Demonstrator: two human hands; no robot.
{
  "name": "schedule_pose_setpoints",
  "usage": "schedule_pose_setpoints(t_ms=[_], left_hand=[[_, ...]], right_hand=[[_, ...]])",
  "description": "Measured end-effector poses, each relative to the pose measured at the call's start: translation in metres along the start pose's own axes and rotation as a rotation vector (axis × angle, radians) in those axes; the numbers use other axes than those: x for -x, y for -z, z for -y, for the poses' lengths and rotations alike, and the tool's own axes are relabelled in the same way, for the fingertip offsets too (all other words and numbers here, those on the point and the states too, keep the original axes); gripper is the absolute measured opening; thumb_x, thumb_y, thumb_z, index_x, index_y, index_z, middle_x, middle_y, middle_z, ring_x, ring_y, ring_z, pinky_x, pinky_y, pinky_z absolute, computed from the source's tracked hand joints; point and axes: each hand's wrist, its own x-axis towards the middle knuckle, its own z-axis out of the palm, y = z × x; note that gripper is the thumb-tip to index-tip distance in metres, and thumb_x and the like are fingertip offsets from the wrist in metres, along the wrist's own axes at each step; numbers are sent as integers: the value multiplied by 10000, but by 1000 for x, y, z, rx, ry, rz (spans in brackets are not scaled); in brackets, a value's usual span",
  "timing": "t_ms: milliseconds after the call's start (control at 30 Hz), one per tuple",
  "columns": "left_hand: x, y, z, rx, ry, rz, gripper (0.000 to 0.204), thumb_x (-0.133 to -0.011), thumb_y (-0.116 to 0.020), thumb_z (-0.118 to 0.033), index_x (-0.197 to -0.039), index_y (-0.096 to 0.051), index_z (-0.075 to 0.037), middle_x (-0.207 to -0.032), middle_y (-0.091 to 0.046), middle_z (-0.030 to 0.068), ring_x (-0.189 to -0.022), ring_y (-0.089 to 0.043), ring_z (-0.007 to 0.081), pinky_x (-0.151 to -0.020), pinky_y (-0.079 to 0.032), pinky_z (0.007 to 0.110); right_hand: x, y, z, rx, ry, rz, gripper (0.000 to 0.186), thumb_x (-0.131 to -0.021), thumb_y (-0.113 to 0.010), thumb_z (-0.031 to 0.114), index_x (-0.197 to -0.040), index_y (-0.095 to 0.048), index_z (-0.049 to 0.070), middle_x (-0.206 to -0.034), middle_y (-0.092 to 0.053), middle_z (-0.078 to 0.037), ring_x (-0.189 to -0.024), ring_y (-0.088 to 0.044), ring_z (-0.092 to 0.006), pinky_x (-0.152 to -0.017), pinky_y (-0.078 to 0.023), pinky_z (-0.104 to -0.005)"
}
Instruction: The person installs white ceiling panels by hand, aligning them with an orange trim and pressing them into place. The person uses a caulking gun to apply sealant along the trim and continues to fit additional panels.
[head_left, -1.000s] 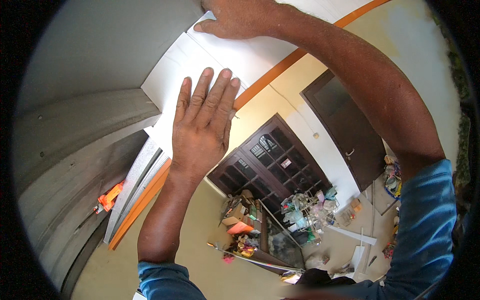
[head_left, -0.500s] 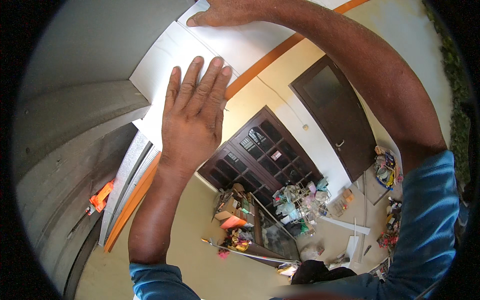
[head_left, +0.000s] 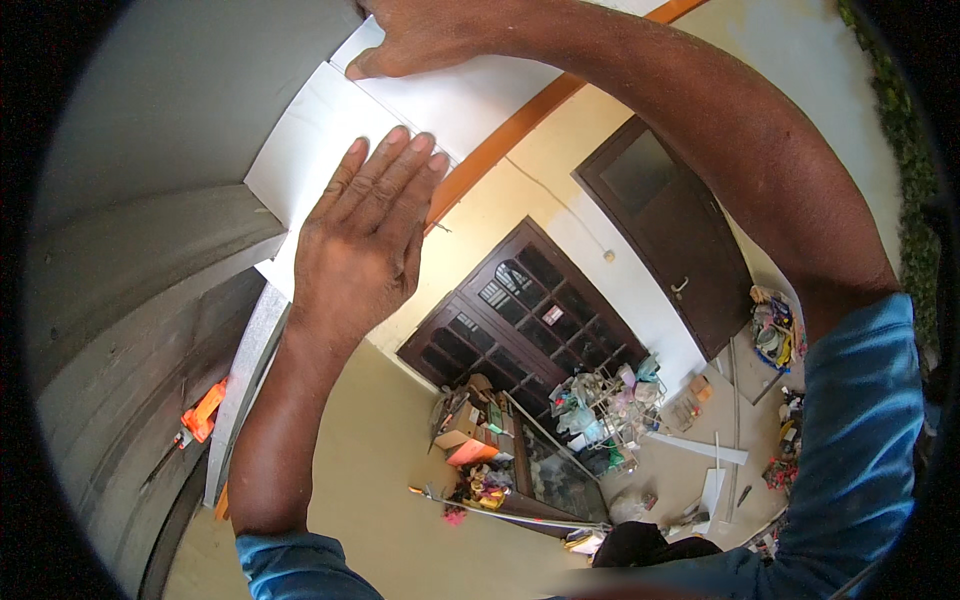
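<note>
Overhead, my left hand (head_left: 358, 235) lies flat against a white panel (head_left: 300, 135), its fingers stretched out and close together, the tips near a narrow seam. Across that seam is another white panel (head_left: 490, 95). My right hand (head_left: 425, 38) presses on this second panel near its left end, the thumb spread toward the seam. The upper picture edge cuts off most of its other fingers. Both panels run between a grey surface (head_left: 220, 90) on the left and an orange-brown trim strip (head_left: 510, 130).
An orange tool (head_left: 205, 410) rests at the left beside a metal channel (head_left: 236, 400). Far below stand a cluttered cabinet (head_left: 555, 465), a rack of bagged items (head_left: 600, 405) and white offcuts (head_left: 710, 490) on the floor. Dark doors (head_left: 665, 220) line the yellow-white wall.
The view has shifted slightly, so the panels appear lower and farther left. My left hand's fingers have drawn together and lean more to the right. My right hand stays at the same panel spot.
</note>
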Motion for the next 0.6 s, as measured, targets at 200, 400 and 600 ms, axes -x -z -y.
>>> schedule_pose_setpoints(t_ms=[200, 400, 600], left_hand=[[3, 1, -8, -7, 25, 9, 538, -1028, -682, -12, -1560, -631, -72, -1635, -607, 127, -1570, -520, 309, -1342, -381, 530], [85, 40, -36, 40, 365, -69, 323, -999, -775, -87, -1308, -732, -3, -1323, -754, 185, -1348, -643, 404, -1204, -464, 542], [118, 34, -38, -166, 856, -92, 309, -1043, -808, -264, -1063, -792, 43, -1012, -781, 182, -1027, -642, 363, -879, -528, 494]], right_hand=[[-2, -10, 5, 4, -26, -43, 567, -963, -778, 427, -1058, -801, -131, -1022, -793, -326, -952, -788, -476, -839, -632, -548], [3, -6, 0, -26, -16, 6, 599, -1010, -750, 442, -1227, -751, -116, -1254, -733, -365, -1223, -717, -480, -1028, -590, -543], [9, -6, 2, -7, -21, -33, 626, -1033, -722, 442, -1330, -698, -108, -1362, -700, -334, -1288, -691, -455, -1072, -576, -513]])
